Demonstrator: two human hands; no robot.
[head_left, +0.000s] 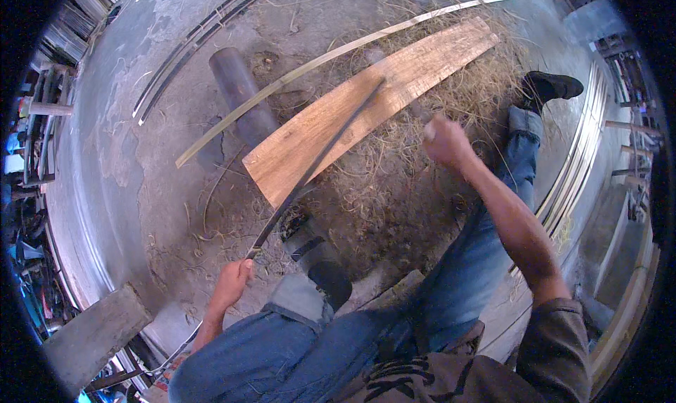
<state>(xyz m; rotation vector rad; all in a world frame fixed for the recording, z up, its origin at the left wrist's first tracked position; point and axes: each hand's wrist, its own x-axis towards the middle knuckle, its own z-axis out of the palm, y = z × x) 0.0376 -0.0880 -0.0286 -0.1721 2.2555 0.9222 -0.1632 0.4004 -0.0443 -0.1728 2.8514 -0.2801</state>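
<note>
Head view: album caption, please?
Left hand holds a dark strip over a wooden board, right hand closed nearby.

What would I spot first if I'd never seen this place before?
Probably the big golden-brown wooden board slanting across the middle, with a long dark strip running over it from the fingers of the left hand. Then you might notice the curly, straw-coloured shavings heaped beside and below the board, and the fat dark pipe on the floor at upper left.
</note>
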